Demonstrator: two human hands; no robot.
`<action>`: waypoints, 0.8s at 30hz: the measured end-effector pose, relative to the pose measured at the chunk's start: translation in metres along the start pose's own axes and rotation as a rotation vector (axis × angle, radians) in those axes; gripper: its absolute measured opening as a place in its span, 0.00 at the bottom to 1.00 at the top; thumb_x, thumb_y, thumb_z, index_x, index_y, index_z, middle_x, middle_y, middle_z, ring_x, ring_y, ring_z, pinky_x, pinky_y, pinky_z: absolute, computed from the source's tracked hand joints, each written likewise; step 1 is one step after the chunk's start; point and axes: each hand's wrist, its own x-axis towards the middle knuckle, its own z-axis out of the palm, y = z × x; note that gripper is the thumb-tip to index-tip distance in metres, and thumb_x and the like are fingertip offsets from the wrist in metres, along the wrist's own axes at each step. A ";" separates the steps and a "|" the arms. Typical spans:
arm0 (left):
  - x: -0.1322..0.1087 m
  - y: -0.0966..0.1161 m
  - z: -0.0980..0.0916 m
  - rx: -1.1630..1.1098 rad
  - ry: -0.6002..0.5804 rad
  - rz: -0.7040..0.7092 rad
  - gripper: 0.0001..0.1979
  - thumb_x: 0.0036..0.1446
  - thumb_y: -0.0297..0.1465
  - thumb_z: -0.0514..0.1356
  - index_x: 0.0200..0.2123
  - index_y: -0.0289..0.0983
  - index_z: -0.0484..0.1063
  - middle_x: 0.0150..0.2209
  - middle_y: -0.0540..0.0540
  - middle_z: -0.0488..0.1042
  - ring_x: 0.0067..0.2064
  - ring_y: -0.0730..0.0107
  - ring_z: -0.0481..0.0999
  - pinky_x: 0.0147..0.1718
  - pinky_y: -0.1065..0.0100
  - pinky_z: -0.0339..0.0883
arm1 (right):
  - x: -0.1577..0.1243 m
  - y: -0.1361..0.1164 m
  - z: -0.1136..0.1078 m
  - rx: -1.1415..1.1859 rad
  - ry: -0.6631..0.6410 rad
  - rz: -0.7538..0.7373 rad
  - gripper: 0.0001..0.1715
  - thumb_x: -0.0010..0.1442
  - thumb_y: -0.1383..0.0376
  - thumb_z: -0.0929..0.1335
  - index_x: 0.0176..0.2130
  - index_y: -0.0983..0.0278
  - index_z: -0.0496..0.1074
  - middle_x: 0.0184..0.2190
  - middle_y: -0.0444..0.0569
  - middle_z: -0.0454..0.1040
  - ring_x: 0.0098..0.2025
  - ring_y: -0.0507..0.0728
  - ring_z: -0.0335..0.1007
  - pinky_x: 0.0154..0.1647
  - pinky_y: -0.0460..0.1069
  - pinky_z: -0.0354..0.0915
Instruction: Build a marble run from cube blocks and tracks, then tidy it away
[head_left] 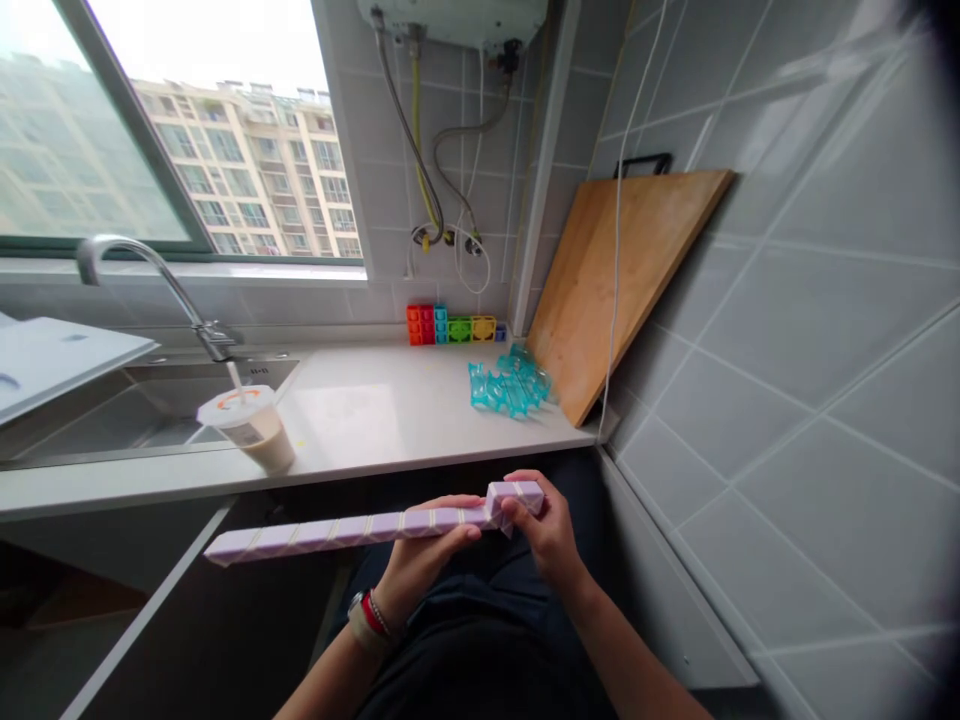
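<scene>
A long, narrow lilac bar [330, 535] with pale crossing lines lies across both hands, above my lap and in front of the counter. My left hand [420, 560] is closed around it right of its middle, thumb along the near side. At its right end is a thicker lilac block [517, 497] with the same pattern; my right hand [551, 530] grips this, thumb on the near face and fingers over the back. Whether block and bar are one piece I cannot tell. The far left end of the bar sticks out unsupported.
On the white counter [375, 400] stand a lidded drink cup [259, 435] with a straw, crumpled teal plastic [510, 385] and a row of coloured blocks [457, 328]. A wooden board [622, 270] leans at right; the sink [157, 410] lies left. An open cabinet [150, 600] is below.
</scene>
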 end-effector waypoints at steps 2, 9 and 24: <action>0.000 -0.001 0.002 -0.025 0.032 -0.023 0.20 0.52 0.39 0.74 0.46 0.35 0.81 0.40 0.41 0.84 0.30 0.70 0.76 0.28 0.71 0.69 | -0.002 0.001 0.004 0.001 0.030 -0.017 0.20 0.57 0.53 0.77 0.42 0.63 0.74 0.30 0.44 0.73 0.29 0.51 0.65 0.29 0.45 0.64; 0.004 -0.015 0.011 -0.122 0.007 -0.083 0.25 0.53 0.38 0.74 0.51 0.35 0.75 0.40 0.41 0.82 0.35 0.66 0.80 0.32 0.69 0.74 | -0.009 0.025 0.017 0.116 0.235 0.003 0.19 0.59 0.53 0.76 0.40 0.62 0.71 0.27 0.41 0.69 0.27 0.49 0.61 0.26 0.44 0.60; 0.004 -0.023 0.012 -0.231 0.025 0.029 0.32 0.53 0.36 0.74 0.55 0.40 0.62 0.38 0.47 0.80 0.37 0.65 0.80 0.36 0.66 0.74 | -0.008 0.033 0.024 0.150 0.155 0.043 0.20 0.62 0.50 0.74 0.39 0.62 0.68 0.28 0.40 0.64 0.28 0.50 0.57 0.28 0.44 0.57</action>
